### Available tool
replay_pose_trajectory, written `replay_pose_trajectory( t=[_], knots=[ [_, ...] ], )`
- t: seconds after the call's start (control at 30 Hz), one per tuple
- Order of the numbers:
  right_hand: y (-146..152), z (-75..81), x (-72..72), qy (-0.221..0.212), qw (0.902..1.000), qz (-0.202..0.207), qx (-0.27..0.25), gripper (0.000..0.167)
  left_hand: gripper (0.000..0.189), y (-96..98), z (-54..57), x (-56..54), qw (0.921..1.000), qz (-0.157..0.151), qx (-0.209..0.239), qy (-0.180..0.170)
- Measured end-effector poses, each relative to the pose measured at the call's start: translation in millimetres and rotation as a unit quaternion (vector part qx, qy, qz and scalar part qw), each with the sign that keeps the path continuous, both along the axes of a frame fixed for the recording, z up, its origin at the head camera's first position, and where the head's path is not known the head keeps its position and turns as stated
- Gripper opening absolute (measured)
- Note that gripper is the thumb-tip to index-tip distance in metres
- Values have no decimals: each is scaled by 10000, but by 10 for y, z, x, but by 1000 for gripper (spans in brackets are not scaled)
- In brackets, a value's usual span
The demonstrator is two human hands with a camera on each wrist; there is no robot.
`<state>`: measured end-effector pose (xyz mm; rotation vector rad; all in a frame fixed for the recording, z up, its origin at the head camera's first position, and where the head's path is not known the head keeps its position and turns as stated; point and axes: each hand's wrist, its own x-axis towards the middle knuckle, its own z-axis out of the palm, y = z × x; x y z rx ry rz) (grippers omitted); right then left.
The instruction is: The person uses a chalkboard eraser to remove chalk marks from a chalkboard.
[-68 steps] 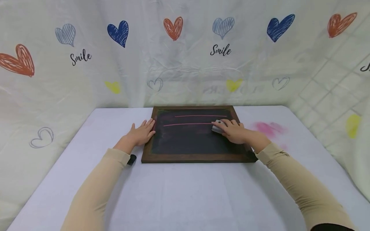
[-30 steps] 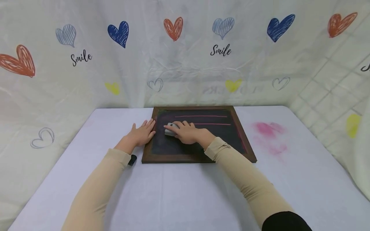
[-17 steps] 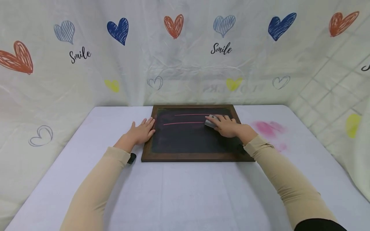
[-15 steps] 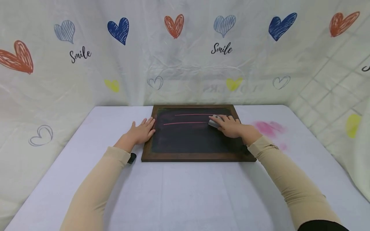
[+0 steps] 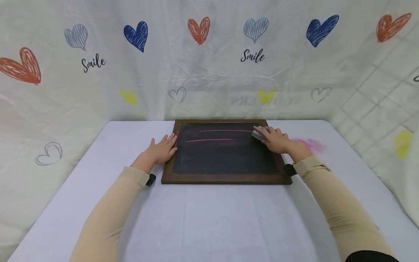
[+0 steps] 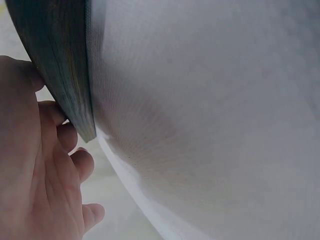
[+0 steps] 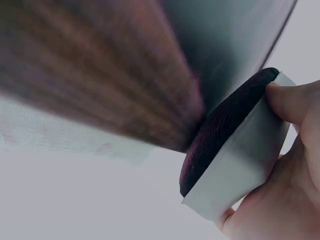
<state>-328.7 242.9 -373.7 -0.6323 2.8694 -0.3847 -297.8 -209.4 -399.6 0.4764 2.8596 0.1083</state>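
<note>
A blackboard (image 5: 222,160) in a brown wooden frame lies on the white-covered table. Two pink chalk lines cross its upper half; the lower line (image 5: 209,140) ends short of the right side, and the upper line (image 5: 226,130) runs up to the eraser. My right hand (image 5: 278,141) grips a board eraser (image 5: 258,134) at the board's upper right. In the right wrist view, thumb and fingers hold its pale body, and its dark felt pad (image 7: 225,130) is against the board's edge area. My left hand (image 5: 161,150) rests with spread fingers against the frame's left side.
Pink chalk dust (image 5: 311,145) smudges the tablecloth (image 5: 212,218) right of the board. A curtain (image 5: 216,80) printed with hearts and "Smile" hangs directly behind the table. Dark wrist-worn devices show below both sleeves.
My right hand swept the eraser left, then back right to the upper right corner. The right end of the lower pink line has vanished. My left hand has stayed put.
</note>
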Motion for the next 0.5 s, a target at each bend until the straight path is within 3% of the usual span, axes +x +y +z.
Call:
replay_pose_trajectory(
  t=[0.3,0.5],
  knots=[
    [-132,103,15,-121,9987,-170,465,59,65,-13,-31,-13,10000,23,-65,19],
    [-272,86,-15,-168,9973,-271,664,59,65,-13,-30,-14,9999,35,-88,39]
  ],
)
